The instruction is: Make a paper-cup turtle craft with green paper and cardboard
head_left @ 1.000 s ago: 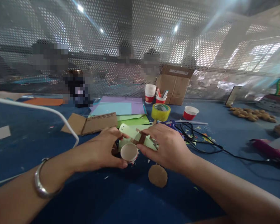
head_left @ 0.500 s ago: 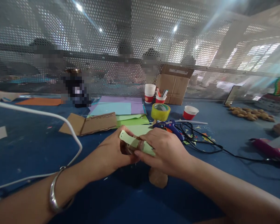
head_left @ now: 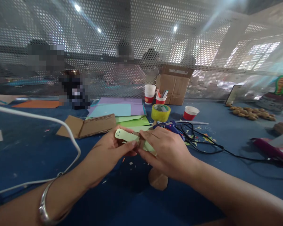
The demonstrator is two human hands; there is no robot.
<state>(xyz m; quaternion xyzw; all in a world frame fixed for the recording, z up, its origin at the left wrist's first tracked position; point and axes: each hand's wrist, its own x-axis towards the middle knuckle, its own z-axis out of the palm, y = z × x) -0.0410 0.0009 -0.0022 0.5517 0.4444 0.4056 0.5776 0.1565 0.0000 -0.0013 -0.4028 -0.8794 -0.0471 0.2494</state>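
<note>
Between the two hands, a pale green strip (head_left: 125, 135) with a small smiling face drawn on its left end is held up just above the counter (head_left: 113, 201). The left hand (head_left: 113, 146) pinches it, thumb laid across the front and fingers behind, the face poking out past the thumb. The right hand (head_left: 167, 147) is closed from the other side, fingertips above and thumb below, gripping at the brown band (head_left: 141, 142) that crosses the strip; what lies under its palm is hidden.

Just below the right hand lies a round cardboard disc (head_left: 158, 179), partly in shadow. Right behind that hand's knuckles sits a blue glue gun (head_left: 168, 126), its black cord (head_left: 211, 140) looping off to the hand's right. Farther beyond the hand stand a roll of yellow tape (head_left: 160, 113) and, to its right, a red and white cup (head_left: 191, 113). Beyond the tape are a stack of cups (head_left: 150, 94), a cup of markers (head_left: 160, 100) and a cardboard box (head_left: 173, 86).

Past the left hand lies a folded piece of cardboard (head_left: 97, 126), with a light blue sheet (head_left: 115, 110) behind it. A white cable (head_left: 69, 130) bends down to the left wrist, beside a silver bracelet (head_left: 43, 204).
</note>
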